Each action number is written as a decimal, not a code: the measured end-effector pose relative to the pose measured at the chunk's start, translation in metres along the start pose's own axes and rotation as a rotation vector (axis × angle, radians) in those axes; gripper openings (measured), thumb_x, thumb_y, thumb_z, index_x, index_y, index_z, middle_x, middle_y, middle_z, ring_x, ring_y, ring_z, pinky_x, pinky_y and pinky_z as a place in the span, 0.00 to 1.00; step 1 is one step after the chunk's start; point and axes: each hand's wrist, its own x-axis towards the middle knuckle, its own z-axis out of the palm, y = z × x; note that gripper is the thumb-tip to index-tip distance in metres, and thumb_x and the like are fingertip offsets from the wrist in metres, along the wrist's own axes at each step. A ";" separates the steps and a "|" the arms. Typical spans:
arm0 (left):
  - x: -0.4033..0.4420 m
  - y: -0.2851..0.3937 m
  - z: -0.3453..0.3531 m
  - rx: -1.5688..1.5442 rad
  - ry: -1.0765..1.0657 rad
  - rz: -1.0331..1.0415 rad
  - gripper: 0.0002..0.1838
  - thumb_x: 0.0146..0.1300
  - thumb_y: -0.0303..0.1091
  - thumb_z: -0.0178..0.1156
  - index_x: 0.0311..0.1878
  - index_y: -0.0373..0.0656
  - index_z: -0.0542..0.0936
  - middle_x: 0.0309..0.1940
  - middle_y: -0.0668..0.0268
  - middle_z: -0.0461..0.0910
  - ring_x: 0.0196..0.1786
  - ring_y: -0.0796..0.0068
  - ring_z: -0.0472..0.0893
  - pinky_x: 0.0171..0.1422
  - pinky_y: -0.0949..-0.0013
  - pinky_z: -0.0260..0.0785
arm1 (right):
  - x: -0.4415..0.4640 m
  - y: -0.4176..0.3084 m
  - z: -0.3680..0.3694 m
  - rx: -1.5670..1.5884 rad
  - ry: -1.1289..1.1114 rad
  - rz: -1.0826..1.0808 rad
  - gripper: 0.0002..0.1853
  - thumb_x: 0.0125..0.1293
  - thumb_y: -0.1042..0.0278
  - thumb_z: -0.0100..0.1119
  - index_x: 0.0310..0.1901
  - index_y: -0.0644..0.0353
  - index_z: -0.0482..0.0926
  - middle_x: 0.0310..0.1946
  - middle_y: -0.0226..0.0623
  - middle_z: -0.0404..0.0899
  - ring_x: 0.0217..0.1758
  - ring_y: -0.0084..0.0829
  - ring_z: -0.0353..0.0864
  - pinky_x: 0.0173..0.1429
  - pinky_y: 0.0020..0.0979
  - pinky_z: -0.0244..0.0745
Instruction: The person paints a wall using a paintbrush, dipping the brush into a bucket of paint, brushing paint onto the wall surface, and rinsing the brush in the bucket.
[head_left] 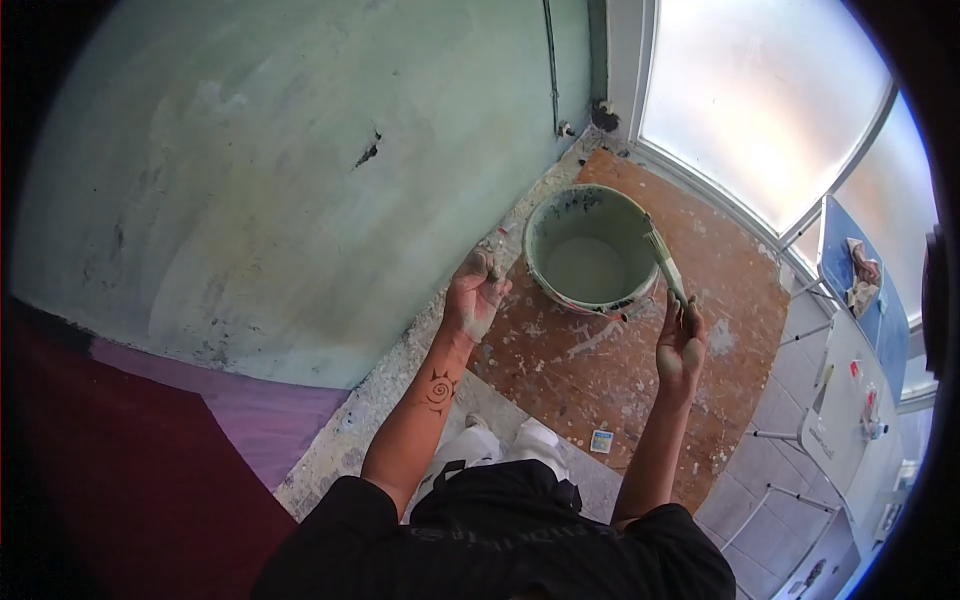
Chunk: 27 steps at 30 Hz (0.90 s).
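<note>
**My right hand grasps a long, pale green paint-coated brush (pixel 664 257) beside a round, pale green plastic bucket (pixel 545 237)**

My right hand (pixel 682 342) has its fingers closed on the lower end of the brush, which slants up and left. Its far end overlaps the right side of the bucket's rim; I cannot tell whether the two touch.

My left hand (pixel 474 297), smeared with pale paint, is raised just left of the bucket, fingers curled inward. A greyish patch with a red fleck shows at the fingertips, but I cannot tell whether I am gripping anything there.

The bucket stands upright near the far left edge of a brown, paint-spattered board (pixel 530 385), pale green liquid (pixel 588 268) in the bottom and dark stains on the inner wall. A small, blue-and-white rectangular packet (pixel 601 441) lies by the board's near left edge.

Beyond the board's left edge rises a pale green, patchy painted wall (pixel 270 180); past its far right edge is a white-framed frosted window (pixel 760 110).
</note>
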 end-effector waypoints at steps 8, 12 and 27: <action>0.011 -0.027 0.000 0.832 0.146 0.174 0.07 0.54 0.22 0.58 0.36 0.45 0.73 0.28 0.71 0.75 0.30 0.76 0.75 0.39 0.71 0.68 | 0.035 0.014 0.061 -0.878 -0.188 -0.223 0.14 0.66 0.71 0.50 0.50 0.72 0.74 0.42 0.48 0.80 0.46 0.36 0.81 0.51 0.29 0.77; 0.013 -0.060 -0.003 1.644 -0.108 0.391 0.16 0.56 0.31 0.59 0.49 0.37 0.75 0.48 0.54 0.76 0.55 0.58 0.74 0.61 0.60 0.64 | 0.115 0.054 0.048 -1.540 -0.555 -0.183 0.11 0.59 0.70 0.56 0.42 0.63 0.81 0.30 0.36 0.82 0.29 0.24 0.79 0.36 0.24 0.73; -0.006 -0.113 -0.029 2.092 -0.205 -0.001 0.38 0.63 0.40 0.52 0.72 0.40 0.50 0.75 0.62 0.42 0.76 0.63 0.41 0.69 0.33 0.45 | 0.210 0.117 -0.012 -2.444 -1.024 -0.193 0.15 0.55 0.61 0.57 0.31 0.69 0.77 0.33 0.59 0.77 0.39 0.59 0.77 0.41 0.53 0.71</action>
